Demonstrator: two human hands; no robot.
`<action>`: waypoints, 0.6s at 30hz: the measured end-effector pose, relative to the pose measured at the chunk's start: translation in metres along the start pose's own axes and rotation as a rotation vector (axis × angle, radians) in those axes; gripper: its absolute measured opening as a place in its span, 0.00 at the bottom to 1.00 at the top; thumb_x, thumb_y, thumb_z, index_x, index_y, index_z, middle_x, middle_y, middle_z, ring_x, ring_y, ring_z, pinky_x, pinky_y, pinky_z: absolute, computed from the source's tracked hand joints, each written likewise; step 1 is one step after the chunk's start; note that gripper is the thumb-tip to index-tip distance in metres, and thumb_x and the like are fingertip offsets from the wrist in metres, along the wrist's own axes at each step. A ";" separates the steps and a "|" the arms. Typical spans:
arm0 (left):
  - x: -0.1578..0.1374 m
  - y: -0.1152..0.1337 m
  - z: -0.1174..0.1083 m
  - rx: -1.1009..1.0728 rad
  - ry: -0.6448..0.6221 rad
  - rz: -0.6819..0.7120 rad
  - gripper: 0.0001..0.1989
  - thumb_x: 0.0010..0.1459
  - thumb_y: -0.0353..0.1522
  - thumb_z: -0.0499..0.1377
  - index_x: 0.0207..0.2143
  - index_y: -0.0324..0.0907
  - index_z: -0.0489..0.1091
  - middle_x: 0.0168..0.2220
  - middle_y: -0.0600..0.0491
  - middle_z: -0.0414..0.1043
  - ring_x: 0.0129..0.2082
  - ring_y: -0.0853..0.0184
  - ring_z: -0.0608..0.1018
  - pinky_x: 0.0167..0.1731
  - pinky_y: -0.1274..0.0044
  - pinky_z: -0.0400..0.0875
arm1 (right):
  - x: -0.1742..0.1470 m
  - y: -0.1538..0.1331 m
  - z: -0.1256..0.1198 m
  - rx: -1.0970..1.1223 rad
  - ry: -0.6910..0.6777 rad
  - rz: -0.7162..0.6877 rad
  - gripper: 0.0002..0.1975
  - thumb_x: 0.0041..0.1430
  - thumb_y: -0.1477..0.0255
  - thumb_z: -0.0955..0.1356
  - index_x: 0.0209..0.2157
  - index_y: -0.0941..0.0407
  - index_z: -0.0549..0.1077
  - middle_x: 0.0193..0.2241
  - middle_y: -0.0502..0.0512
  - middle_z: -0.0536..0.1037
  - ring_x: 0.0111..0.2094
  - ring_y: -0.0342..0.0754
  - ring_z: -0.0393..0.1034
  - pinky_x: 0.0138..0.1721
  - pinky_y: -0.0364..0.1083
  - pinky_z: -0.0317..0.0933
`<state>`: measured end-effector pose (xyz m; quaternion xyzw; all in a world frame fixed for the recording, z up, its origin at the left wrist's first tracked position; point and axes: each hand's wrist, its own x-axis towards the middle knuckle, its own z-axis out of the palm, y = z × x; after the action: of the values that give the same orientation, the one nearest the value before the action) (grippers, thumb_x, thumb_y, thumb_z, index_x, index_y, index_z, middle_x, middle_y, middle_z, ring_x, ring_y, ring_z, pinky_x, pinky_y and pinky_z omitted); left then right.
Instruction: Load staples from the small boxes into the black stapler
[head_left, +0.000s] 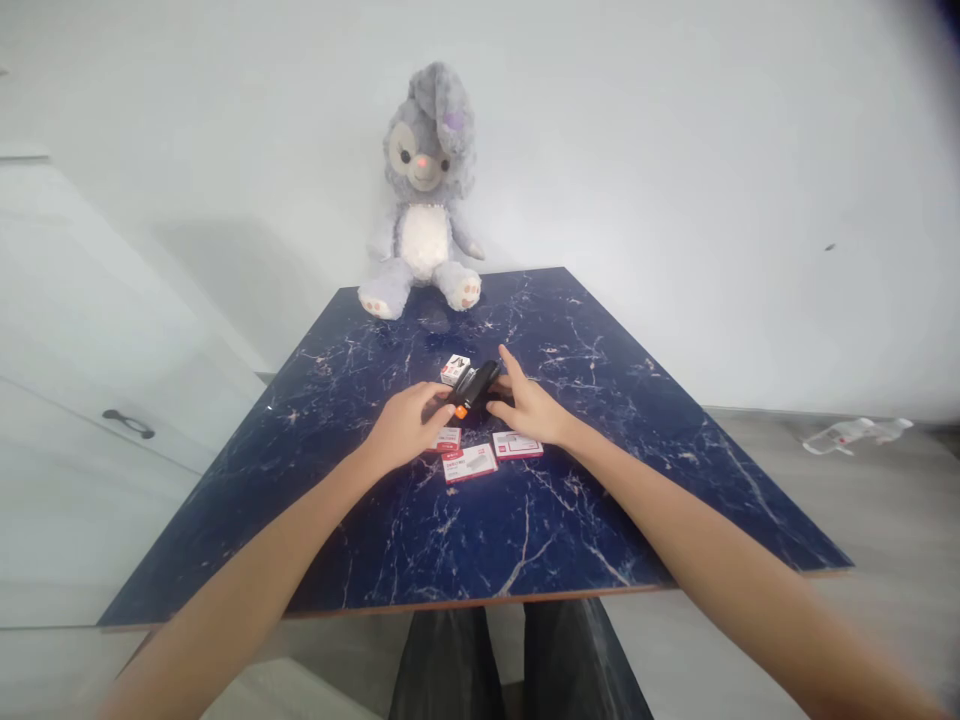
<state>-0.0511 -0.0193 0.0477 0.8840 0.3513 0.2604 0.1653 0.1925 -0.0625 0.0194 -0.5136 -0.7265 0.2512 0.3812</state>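
Note:
A black stapler point(481, 382) with an orange piece at its near end is in the middle of the table, tilted up to the right. My left hand point(409, 422) pinches its left side between thumb and fingers. On the other side, my right hand point(531, 408) has thumb and index finger apart, close beside the stapler; its other fingers are partly hidden. Just behind stands a small white box point(454, 368) with dark and red print. In front lie flat red-and-white boxes: one in the middle point(471, 464), one at right point(517, 445), and another point(448, 438) partly covered by my left hand.
A grey plush rabbit point(426, 235) sits at the far end of the dark blue marbled table point(525, 560), against the wall. White cabinet doors with a dark handle point(128, 423) flank the left side. A clear plastic item point(855, 434) lies on the floor at right.

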 end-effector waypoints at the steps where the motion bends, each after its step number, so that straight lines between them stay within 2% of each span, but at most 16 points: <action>1: 0.000 -0.001 0.001 -0.051 -0.031 -0.020 0.15 0.63 0.37 0.56 0.51 0.45 0.72 0.45 0.50 0.79 0.44 0.59 0.80 0.47 0.67 0.73 | 0.000 -0.001 0.002 0.013 -0.001 -0.015 0.49 0.60 0.71 0.65 0.71 0.55 0.28 0.60 0.63 0.70 0.57 0.56 0.70 0.57 0.58 0.64; 4: -0.002 -0.003 0.003 -0.216 -0.145 -0.037 0.17 0.63 0.36 0.55 0.53 0.45 0.70 0.45 0.50 0.80 0.44 0.60 0.81 0.47 0.68 0.74 | -0.001 -0.009 0.008 -0.001 -0.019 -0.047 0.48 0.59 0.72 0.64 0.71 0.54 0.30 0.64 0.65 0.65 0.56 0.55 0.71 0.56 0.57 0.65; 7: -0.004 -0.003 0.000 -0.231 -0.191 -0.020 0.18 0.63 0.35 0.56 0.54 0.45 0.69 0.46 0.49 0.80 0.44 0.60 0.81 0.47 0.69 0.74 | -0.001 -0.017 0.009 -0.066 -0.005 -0.041 0.45 0.57 0.74 0.64 0.71 0.56 0.38 0.61 0.65 0.68 0.51 0.54 0.74 0.53 0.54 0.67; 10: -0.002 -0.006 -0.011 -0.140 -0.254 0.046 0.18 0.60 0.36 0.59 0.53 0.46 0.72 0.46 0.49 0.79 0.44 0.59 0.80 0.48 0.68 0.73 | 0.000 -0.021 -0.002 -0.163 0.117 -0.017 0.36 0.57 0.74 0.65 0.67 0.57 0.54 0.48 0.59 0.80 0.41 0.50 0.77 0.46 0.49 0.68; 13: 0.001 -0.009 -0.024 -0.108 -0.398 0.142 0.21 0.54 0.37 0.64 0.51 0.46 0.74 0.48 0.48 0.77 0.47 0.57 0.78 0.48 0.68 0.70 | 0.000 -0.022 -0.017 -0.252 0.165 -0.031 0.18 0.59 0.73 0.65 0.51 0.56 0.71 0.32 0.51 0.81 0.31 0.46 0.74 0.39 0.45 0.65; 15: 0.002 -0.011 -0.030 -0.125 -0.475 0.168 0.23 0.51 0.35 0.65 0.51 0.47 0.75 0.49 0.49 0.75 0.46 0.57 0.77 0.48 0.69 0.70 | -0.001 -0.021 -0.024 -0.274 0.119 -0.066 0.10 0.60 0.72 0.65 0.43 0.55 0.74 0.27 0.48 0.79 0.28 0.44 0.72 0.36 0.43 0.62; 18: 0.003 -0.017 -0.035 -0.131 -0.498 0.132 0.23 0.49 0.34 0.64 0.50 0.48 0.75 0.47 0.50 0.74 0.41 0.61 0.77 0.42 0.72 0.70 | -0.002 -0.021 -0.025 -0.292 0.077 -0.114 0.07 0.60 0.72 0.65 0.40 0.55 0.74 0.26 0.47 0.78 0.26 0.43 0.70 0.34 0.42 0.59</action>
<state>-0.0787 -0.0014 0.0693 0.9293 0.2238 0.0670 0.2862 0.2014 -0.0723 0.0487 -0.5306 -0.7681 0.1009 0.3440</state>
